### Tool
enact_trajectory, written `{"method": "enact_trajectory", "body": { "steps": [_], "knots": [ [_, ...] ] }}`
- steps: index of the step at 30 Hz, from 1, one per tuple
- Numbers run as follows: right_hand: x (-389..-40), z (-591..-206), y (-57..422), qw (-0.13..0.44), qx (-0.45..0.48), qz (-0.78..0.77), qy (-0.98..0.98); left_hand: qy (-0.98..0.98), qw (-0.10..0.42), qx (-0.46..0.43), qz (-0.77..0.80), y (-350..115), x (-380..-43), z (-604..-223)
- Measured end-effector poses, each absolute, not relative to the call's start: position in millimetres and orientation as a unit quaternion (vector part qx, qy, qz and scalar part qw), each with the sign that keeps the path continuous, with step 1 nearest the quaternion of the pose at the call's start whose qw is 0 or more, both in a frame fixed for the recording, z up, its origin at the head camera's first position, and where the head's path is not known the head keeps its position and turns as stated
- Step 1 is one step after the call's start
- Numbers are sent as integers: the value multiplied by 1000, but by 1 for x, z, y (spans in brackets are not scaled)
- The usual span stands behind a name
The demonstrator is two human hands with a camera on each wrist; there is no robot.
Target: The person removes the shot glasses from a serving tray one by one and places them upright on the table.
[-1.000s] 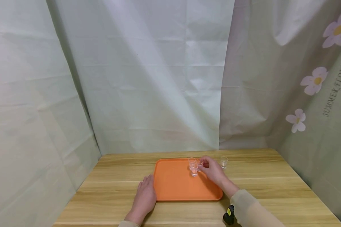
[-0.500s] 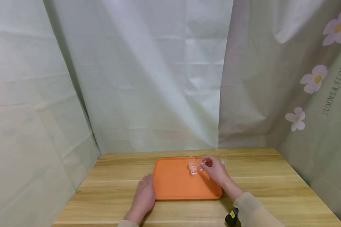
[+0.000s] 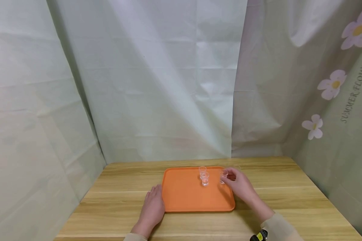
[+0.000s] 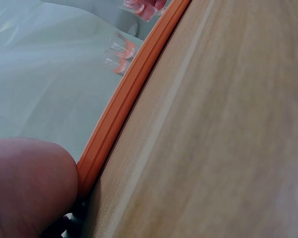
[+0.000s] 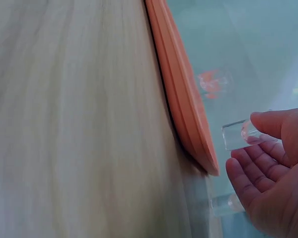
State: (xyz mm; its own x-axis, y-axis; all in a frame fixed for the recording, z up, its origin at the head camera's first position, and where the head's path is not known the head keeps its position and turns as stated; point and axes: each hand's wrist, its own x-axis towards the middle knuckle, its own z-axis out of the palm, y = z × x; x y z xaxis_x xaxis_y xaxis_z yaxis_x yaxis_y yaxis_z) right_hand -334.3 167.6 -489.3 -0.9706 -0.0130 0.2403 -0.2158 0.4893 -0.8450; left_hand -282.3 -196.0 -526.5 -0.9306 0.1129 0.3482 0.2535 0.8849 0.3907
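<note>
My right hand (image 3: pixel 241 185) pinches a small clear shot glass (image 3: pixel 223 176) between thumb and fingers, over the right end of the orange tray (image 3: pixel 187 201). In the right wrist view this glass (image 5: pixel 236 135) is higher than the tray's rim. Two more shot glasses stand close together on the tray, a rear one (image 3: pixel 202 170) and a front one (image 3: pixel 205 180). My left hand (image 3: pixel 152 207) lies with straight fingers along the tray's left edge, its thumb side against the rim (image 4: pixel 119 109).
Another clear glass (image 5: pixel 222 204) stands on the table right of the tray, mostly hidden behind my right hand in the head view. The wood table (image 3: pixel 114 197) is closed in by pale hanging sheets (image 3: pixel 169 100) at the back and sides.
My right hand has carried its shot glass rightward, away from the two other glasses on the tray. My left hand has stayed at the tray's edge.
</note>
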Motion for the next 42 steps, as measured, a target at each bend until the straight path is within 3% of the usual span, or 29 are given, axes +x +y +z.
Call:
{"method": "enact_trajectory", "body": {
  "steps": [10, 20, 42],
  "knots": [
    [-323, -485, 199, 106, 72, 492, -861, -949, 181, -103, -235, -197, -283, -529],
    [-322, -480, 223, 112, 51, 467, -876, -957, 162, -95, -222, -196, -282, -526],
    [-340, -488, 256, 104, 17, 441, -891, -953, 176, -100, -227, -196, -283, -531]
  ]
}}
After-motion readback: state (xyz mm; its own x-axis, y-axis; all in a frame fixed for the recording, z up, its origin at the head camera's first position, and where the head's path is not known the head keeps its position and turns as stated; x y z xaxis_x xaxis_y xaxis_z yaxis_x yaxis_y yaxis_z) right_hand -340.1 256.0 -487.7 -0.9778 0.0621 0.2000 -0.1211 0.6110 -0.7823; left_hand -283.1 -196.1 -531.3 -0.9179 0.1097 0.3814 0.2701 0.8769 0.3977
